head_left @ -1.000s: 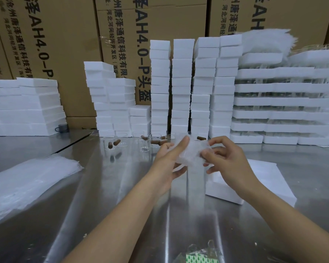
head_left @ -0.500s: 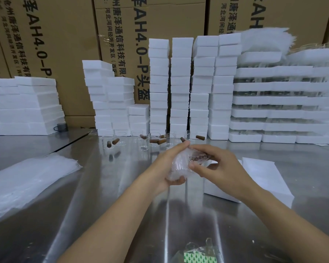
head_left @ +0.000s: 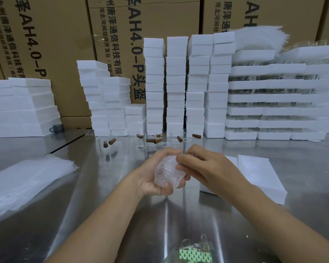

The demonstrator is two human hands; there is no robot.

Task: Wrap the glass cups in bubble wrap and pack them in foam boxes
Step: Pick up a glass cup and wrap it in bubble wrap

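Wrapping step, near its end. The left grip (head_left: 153,180) curled round the wrapped cup (head_left: 168,172), held above the surface (head_left: 103,190); the right grip (head_left: 207,168) pinched its loose edge. Next, probably: tuck, then seat it in the box (head_left: 260,173).

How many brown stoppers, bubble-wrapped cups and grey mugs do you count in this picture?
Brown stoppers: 7 plainly visible
Bubble-wrapped glass cup: 1
Grey mug: 1
Total: 9
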